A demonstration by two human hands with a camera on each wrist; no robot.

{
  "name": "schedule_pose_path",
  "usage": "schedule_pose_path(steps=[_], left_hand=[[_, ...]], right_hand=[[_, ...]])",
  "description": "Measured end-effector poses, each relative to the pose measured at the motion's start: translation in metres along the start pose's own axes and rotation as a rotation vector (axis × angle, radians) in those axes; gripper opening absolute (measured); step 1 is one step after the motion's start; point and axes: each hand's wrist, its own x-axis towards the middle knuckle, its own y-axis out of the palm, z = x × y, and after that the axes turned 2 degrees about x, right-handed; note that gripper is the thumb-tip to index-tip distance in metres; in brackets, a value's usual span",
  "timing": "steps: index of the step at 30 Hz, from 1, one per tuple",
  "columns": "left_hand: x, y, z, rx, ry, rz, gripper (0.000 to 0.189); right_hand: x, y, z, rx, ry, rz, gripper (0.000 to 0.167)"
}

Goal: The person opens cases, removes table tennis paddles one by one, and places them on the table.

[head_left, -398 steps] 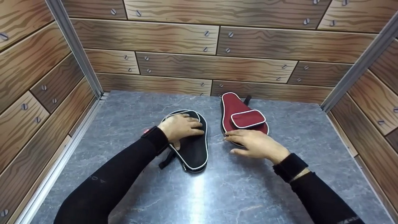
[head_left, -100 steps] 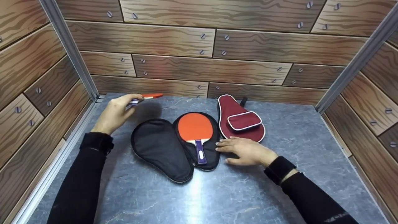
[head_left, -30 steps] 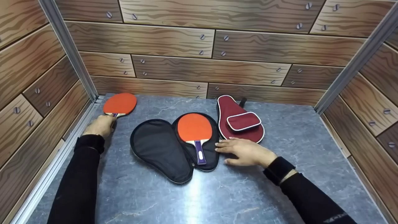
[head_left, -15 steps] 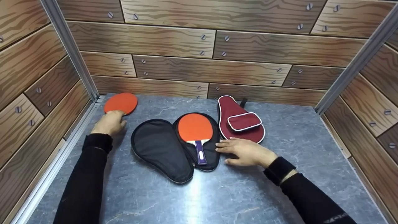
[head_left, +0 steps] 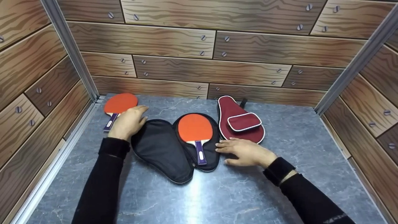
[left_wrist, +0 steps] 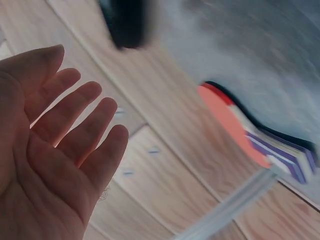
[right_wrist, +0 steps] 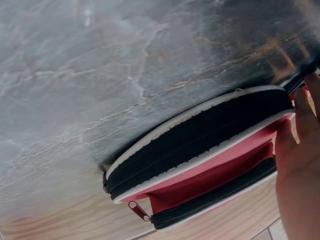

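Note:
My left hand (head_left: 127,123) hangs with loose fingers between a table tennis bat (head_left: 121,104) at the back left and the raised cover of an unzipped black bat case (head_left: 160,149). In the left wrist view its palm and fingers hold nothing, and the bat (left_wrist: 227,122) lies off to the side. A second orange bat (head_left: 195,127) with a purple handle rests in the case's right half. My right hand (head_left: 248,152) lies with fingers extended at that half's edge, beside a closed red bat case (head_left: 231,113). The red case (right_wrist: 250,140) borders the fingers in the right wrist view.
Wood-print walls (head_left: 174,65) enclose the grey marbled table (head_left: 224,199) at the back and both sides. Metal rails (head_left: 71,49) run up the corners. On the red case sits a zipped pocket (head_left: 245,121).
The black case has been unzipped and spread, and one bat moved from it to the back left. My left hand has released that bat and moved right toward the cover. My right hand stays put.

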Motion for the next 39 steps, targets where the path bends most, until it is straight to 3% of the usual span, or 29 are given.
schedule_pose_path(steps=[10,17,31,39], left_hand=[[-0.007,0.001,-0.041,-0.029,0.070,-0.045,0.053],[-0.009,0.009,-0.061,-0.005,0.146,-0.012,0.055],[-0.013,0.020,-0.110,0.122,0.421,0.013,0.060],[-0.019,0.032,-0.130,0.203,0.557,0.060,0.052]], right_hand=[[0.001,0.001,0.001,0.005,0.008,0.003,0.056],[0.002,-0.001,0.003,-0.001,0.025,0.008,0.056],[0.003,-0.002,0.010,-0.036,0.030,0.000,0.055],[0.003,-0.001,0.012,-0.118,0.004,-0.006,0.055]])
